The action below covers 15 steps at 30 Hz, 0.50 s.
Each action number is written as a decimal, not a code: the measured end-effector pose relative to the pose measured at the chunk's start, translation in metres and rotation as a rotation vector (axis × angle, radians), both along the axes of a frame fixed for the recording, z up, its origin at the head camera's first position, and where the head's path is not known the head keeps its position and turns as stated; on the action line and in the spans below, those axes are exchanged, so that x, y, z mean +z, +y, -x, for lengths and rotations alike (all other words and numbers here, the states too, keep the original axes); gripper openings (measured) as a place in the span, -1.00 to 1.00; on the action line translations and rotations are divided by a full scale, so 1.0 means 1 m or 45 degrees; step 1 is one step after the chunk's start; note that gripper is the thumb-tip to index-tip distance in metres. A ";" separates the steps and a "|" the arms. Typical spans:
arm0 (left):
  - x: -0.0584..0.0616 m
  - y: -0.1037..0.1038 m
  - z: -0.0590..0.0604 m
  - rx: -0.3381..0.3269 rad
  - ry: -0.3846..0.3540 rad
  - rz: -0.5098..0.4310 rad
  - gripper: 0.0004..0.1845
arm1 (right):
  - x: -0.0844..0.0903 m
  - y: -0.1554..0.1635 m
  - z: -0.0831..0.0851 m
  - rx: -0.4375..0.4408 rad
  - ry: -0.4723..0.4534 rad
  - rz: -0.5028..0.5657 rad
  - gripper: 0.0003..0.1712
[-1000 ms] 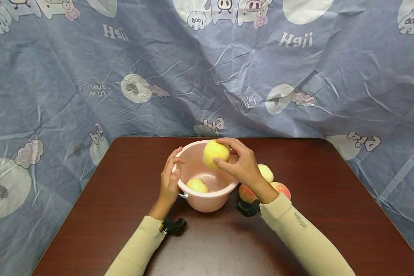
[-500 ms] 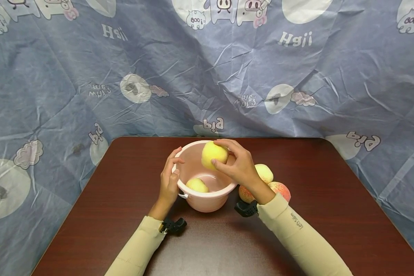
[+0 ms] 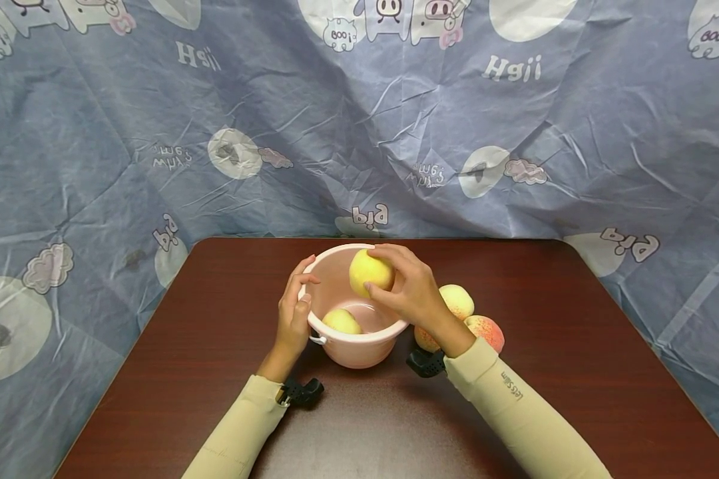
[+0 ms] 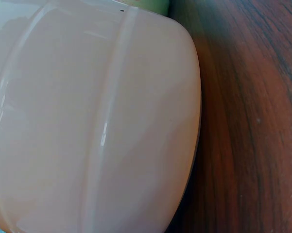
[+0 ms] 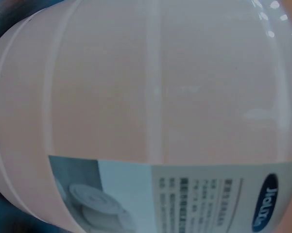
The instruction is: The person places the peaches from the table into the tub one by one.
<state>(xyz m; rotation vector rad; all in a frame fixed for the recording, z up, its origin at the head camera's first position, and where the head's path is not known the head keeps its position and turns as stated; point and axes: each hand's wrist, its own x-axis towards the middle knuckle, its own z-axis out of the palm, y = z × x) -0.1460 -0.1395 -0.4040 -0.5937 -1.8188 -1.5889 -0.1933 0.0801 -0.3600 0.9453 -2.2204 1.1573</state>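
Right hand [image 3: 409, 281], fingers curled, holds a yellow fruit [image 3: 369, 271] over the bucket [image 3: 359, 352]! Left hand [image 3: 293, 309] grips its rim [image 3: 359, 338], fingers apart.

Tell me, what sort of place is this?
Probably a makeshift filming corner indoors, though the wider room is out of sight. A creased blue cartoon-pig sheet hangs like a backdrop behind a dark reddish-brown table, and the person wears black wrist cameras.

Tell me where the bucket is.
In the head view, the bucket is just below centre, the left hand holding its left rim and three fruits to its right.
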 end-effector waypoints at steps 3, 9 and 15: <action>0.000 0.000 0.000 0.002 0.001 0.002 -0.65 | 0.000 0.000 0.000 -0.004 0.028 -0.030 -0.41; 0.001 0.001 0.000 0.009 0.012 0.011 -0.66 | 0.001 -0.001 0.000 0.004 0.054 -0.094 -0.41; 0.000 0.000 0.000 0.013 0.014 0.013 -0.66 | 0.002 -0.002 0.000 0.022 0.074 -0.153 -0.42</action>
